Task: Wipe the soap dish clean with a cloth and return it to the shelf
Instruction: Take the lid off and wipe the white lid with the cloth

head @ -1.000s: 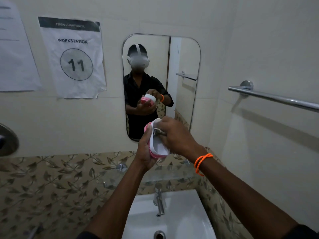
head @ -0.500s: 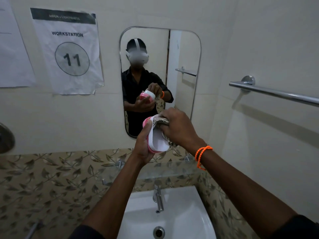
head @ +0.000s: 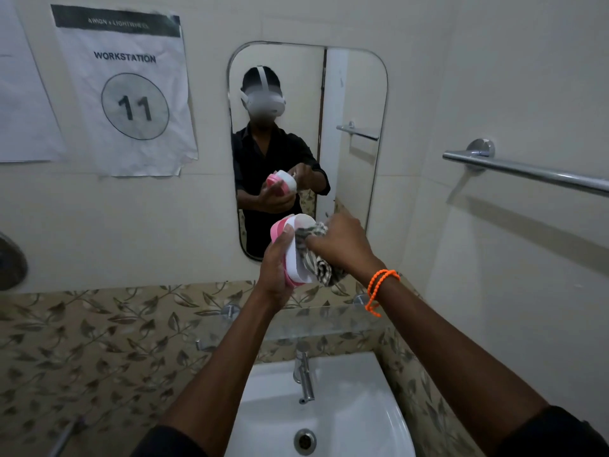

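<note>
Soap dish (head: 294,255) held up in front of the mirror (head: 349,94), above the glass shelf (head: 324,319) and the sink (head: 369,400), touching neither. Dish tilted on edge, its open white side turned toward the right hand.

Left hand (head: 275,272) grips the dish from the left and below: thumb lies along the white rim, remaining fingers wrap behind the pink outer shell. Right hand (head: 341,242) is curled around a bunched cloth (head: 318,258) and presses it against the white inside of the dish; cloth in contact with the dish, its loose end hanging below the right palm. An orange beaded bracelet (head: 379,285) sits on the right wrist.

Surroundings: shelf is clear glass on round metal mounts, fixed to the wall just below the hands. White basin below it, with a chrome tap (head: 304,379) and a metal drain (head: 304,441). Lower wall carries leaf-patterned tiles (head: 99,341); upper wall is plain cream tile. Chrome towel bar (head: 527,169) on the right wall. Creased paper sign (head: 128,90) reading "WORKSTATION 11" left of the mirror.

Materials: dish looks like smooth plastic, oval, pink outside and white inside. Cloth is soft, striped dark and pale, crumpled. Mirror is tall with rounded corners and reflects the person holding the dish
</note>
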